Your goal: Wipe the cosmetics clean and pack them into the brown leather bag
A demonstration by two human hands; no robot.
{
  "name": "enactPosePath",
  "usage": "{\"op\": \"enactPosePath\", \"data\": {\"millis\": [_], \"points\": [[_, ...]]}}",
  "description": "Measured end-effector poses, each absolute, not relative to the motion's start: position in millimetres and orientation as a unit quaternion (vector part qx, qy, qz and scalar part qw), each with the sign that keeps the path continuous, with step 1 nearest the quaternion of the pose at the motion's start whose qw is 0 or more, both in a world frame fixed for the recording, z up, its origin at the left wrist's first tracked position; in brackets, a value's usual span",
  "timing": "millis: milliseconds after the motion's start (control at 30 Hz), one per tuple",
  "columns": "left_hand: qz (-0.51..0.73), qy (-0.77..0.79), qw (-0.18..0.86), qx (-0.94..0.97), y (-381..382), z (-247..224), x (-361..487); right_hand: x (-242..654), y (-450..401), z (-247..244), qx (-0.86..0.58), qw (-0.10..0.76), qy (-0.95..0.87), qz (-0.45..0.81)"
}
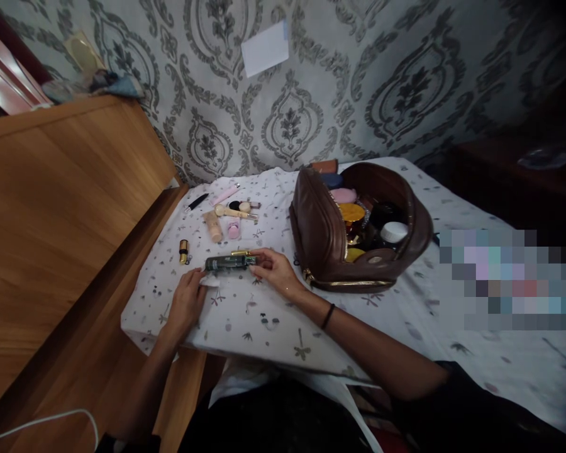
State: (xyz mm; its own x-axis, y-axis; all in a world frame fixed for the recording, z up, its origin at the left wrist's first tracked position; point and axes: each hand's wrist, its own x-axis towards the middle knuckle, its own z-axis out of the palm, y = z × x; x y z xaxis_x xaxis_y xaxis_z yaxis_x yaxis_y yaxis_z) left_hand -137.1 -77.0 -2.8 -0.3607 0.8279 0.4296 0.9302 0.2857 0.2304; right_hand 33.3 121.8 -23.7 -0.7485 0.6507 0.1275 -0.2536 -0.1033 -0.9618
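A slim dark green bottle lies sideways between my two hands, just over the patterned white cloth. My right hand pinches its capped right end with thumb and fingers. My left hand is closed at the bottle's left end, its fingertips against the base. Just behind the bottle is a thin gold tube, partly hidden by my right fingers. To the right stands an unzipped brown cosmetic bag, filled with jars and containers, among them a white-lidded jar.
Behind the bottle lie a beige tube, a small pink container, makeup brushes, a pink stick and a black pen-like item. A black-and-gold lipstick is at left. A wooden board borders the cloth.
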Motion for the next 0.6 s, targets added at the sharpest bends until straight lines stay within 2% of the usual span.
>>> {"op": "enactPosePath", "data": {"millis": [233, 433, 600], "points": [[-0.321, -0.741, 0.175, -0.564, -55.1, 26.0, -108.4, 36.1, 119.6, -19.2, -0.171, 0.321, -0.632, 0.685], [-0.272, -0.639, 0.151, -0.703, -20.7, 24.9, -63.5, 34.7, 121.3, -20.5, -0.158, 0.343, -0.658, 0.651], [-0.276, -0.653, 0.155, -0.688, -22.0, 21.1, -78.5, 35.8, 121.6, -21.8, -0.162, 0.334, -0.664, 0.649]]}}
